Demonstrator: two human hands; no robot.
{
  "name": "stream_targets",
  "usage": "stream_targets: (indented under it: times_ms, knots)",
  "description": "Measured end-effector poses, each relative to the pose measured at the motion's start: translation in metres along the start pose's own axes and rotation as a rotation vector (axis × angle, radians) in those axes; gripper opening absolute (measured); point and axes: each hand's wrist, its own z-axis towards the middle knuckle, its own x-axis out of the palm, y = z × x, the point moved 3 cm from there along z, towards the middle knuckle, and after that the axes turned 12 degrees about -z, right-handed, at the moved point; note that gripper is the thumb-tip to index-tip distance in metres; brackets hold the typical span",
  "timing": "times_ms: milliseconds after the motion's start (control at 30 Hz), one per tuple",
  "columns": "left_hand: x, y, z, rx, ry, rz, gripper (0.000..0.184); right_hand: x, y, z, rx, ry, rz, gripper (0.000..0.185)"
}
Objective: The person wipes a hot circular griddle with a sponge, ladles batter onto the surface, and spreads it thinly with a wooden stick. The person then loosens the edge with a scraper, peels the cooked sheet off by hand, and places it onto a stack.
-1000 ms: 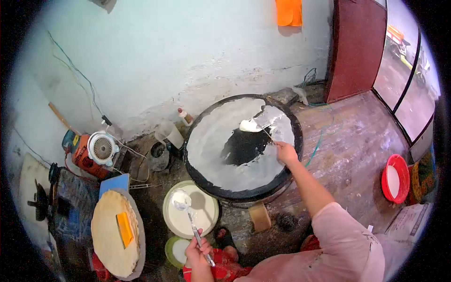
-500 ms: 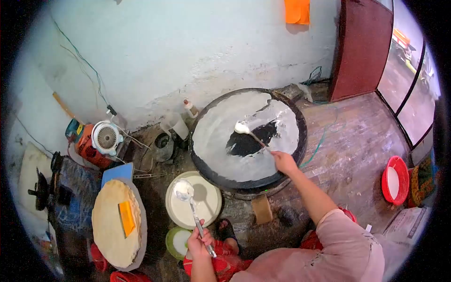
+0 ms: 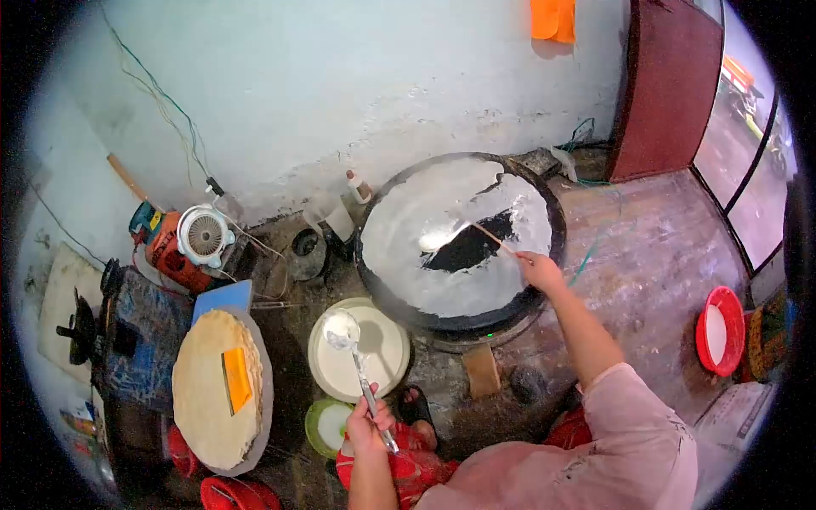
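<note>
My right hand (image 3: 541,272) is closed on the thin handle of a spreader (image 3: 491,235). Its batter-coated head touches the round black griddle (image 3: 374,293). A sheet of white batter (image 3: 416,200) covers most of the surface, around a bare dark patch near the middle. In my left hand (image 3: 371,422) is a metal ladle (image 3: 342,331), gripped by its handle. The ladle's bowl, coated in white batter, hangs above a wide tub of batter (image 3: 336,381).
To the left lies a stack of thin round flatbreads (image 3: 200,391) with a yellow scraper (image 3: 240,380) on top. An orange blower (image 3: 174,255) stands behind it. A green bowl (image 3: 316,433) sits beside my leg; a red basin (image 3: 734,327) is far right.
The spreader's head has moved a little left and toward me across the griddle. Batter on the griddle's right side looks whiter. The view has shifted slightly; my left hand still holds the ladle.
</note>
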Motion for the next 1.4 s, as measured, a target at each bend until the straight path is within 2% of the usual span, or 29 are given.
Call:
stream_targets:
  times_ms: [67,100,167,200,267,367,433,467,500,567,633,700,767,833,867,933,967,1033,1100,1167,1233,1300,1367,1400]
  knots:
    - [0.001,0.000,0.001,-0.005,0.037,0.045,0.032,0.021,0.007,0.009,-0.072,-0.094,0.099,0.031]
    - [0.005,0.001,0.000,-0.004,0.037,0.048,0.032,0.023,0.022,0.002,-0.126,-0.004,-0.011,0.030]
    - [0.012,0.006,-0.007,0.009,-0.034,-0.016,0.034,0.019,0.045,-0.012,-0.122,0.153,-0.035,0.029]
    - [0.010,0.005,-0.006,0.018,-0.015,0.016,0.033,0.005,0.047,-0.019,-0.118,0.156,-0.035,0.029]
    - [0.006,0.003,-0.006,0.003,-0.009,-0.005,0.033,-0.031,0.053,-0.034,-0.200,0.168,-0.270,0.029]
    - [0.006,0.003,-0.007,-0.004,-0.013,-0.031,0.033,-0.064,0.042,-0.055,-0.171,-0.035,-0.337,0.033]
    - [0.002,0.002,-0.006,-0.007,0.012,-0.019,0.033,-0.045,0.049,-0.077,-0.263,-0.360,-0.417,0.036]
    - [-0.001,0.001,-0.005,-0.009,0.010,-0.016,0.033,-0.017,0.048,-0.081,-0.290,-0.422,-0.399,0.039]
    - [-0.003,0.000,-0.003,-0.025,0.024,-0.024,0.033,-0.003,0.064,-0.097,-0.362,-0.462,-0.401,0.039]
    - [-0.002,-0.001,-0.004,-0.038,0.038,-0.028,0.033,0.042,0.082,-0.113,-0.466,-0.390,-0.532,0.039]
    - [0.001,0.001,-0.006,-0.060,0.033,-0.043,0.033,0.065,0.091,-0.123,-0.610,-0.454,-0.512,0.039]
    - [0.000,-0.001,-0.009,-0.044,0.013,-0.033,0.033,0.065,0.076,-0.109,-0.491,-0.407,-0.628,0.039]
    - [-0.003,-0.001,-0.006,-0.017,0.027,0.013,0.033,0.051,0.060,-0.089,-0.363,-0.469,-0.590,0.043]
    - [-0.010,-0.003,-0.002,-0.057,0.064,-0.030,0.033,0.031,0.058,-0.086,-0.197,-0.382,-0.426,0.036]
    - [-0.010,-0.003,-0.002,-0.053,0.061,-0.044,0.033,0.033,0.058,-0.090,-0.194,-0.384,-0.427,0.036]
    - [-0.003,-0.001,-0.004,-0.056,0.038,-0.077,0.033,0.043,0.065,-0.111,-0.405,-0.410,-0.302,0.035]
    - [0.000,0.000,-0.005,-0.059,0.040,-0.076,0.033,0.048,0.070,-0.118,-0.461,-0.326,-0.343,0.035]
    - [0.001,0.001,-0.007,-0.066,0.020,-0.099,0.033,0.034,0.065,-0.118,-0.427,-0.245,-0.532,0.037]
    - [0.002,0.000,-0.009,-0.063,0.010,-0.071,0.033,0.031,0.030,-0.087,-0.260,-0.425,-0.542,0.044]
    - [0.000,0.000,-0.007,-0.074,-0.009,-0.082,0.032,0.017,0.024,-0.078,-0.163,-0.374,-0.501,0.042]
    - [-0.009,-0.003,-0.002,-0.080,0.020,-0.051,0.032,0.015,0.021,-0.077,0.006,-0.378,-0.196,0.038]
    - [-0.005,-0.003,-0.001,-0.036,0.023,-0.028,0.032,0.034,0.028,-0.091,-0.022,-0.322,-0.172,0.038]
    - [-0.003,-0.001,-0.001,-0.025,-0.010,-0.022,0.032,0.021,0.046,-0.112,-0.230,-0.289,-0.416,0.042]
    - [-0.003,-0.001,-0.002,-0.047,0.005,-0.031,0.032,0.021,0.035,-0.105,-0.211,-0.343,-0.499,0.042]
